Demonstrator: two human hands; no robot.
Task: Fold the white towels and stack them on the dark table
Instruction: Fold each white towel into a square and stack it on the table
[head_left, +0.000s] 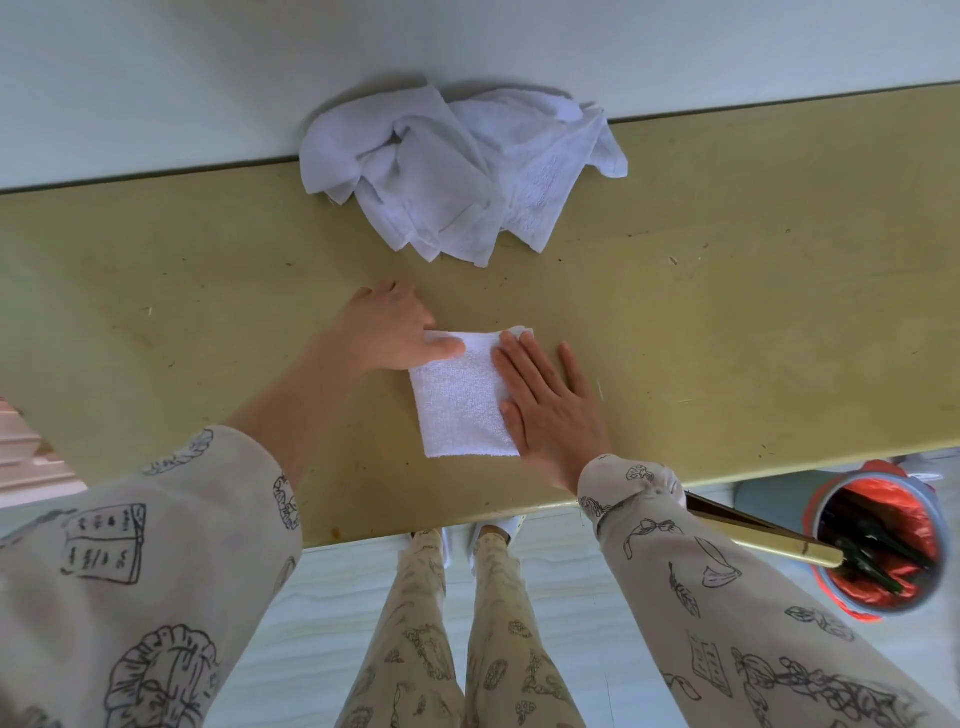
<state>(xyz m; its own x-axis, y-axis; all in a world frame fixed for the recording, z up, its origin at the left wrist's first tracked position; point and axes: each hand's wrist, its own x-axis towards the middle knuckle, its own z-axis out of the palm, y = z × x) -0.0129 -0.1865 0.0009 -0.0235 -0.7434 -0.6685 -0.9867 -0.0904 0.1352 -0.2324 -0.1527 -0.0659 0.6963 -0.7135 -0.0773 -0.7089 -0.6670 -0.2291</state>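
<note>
— So, start big: what carries everything?

— The counter (727, 312), yellowish rather than dark, running across the view. On its far edge, against the wall, sits the heap of unfolded white towels (457, 171). I can make out at least two in it, possibly more; the folds hide the count.

— And the one being worked?

— One folded towel (462, 400), a small squarish pad near the counter's front edge, directly ahead of the person and well apart from the heap.

— How do the hands stand to it?

— The right hand (550, 405) lies flat along its right edge, fingers (519, 364) straight and pointing away from the body, pressing, gripping nothing. The left hand (389, 332) reaches in from the left at the far-left corner, thumb laid on the cloth; I see no pinch there. Both touch it, so neither is nearer.

— Anything smaller?

— One red-lined bin (878, 545) off the right end, on the floor.
</note>
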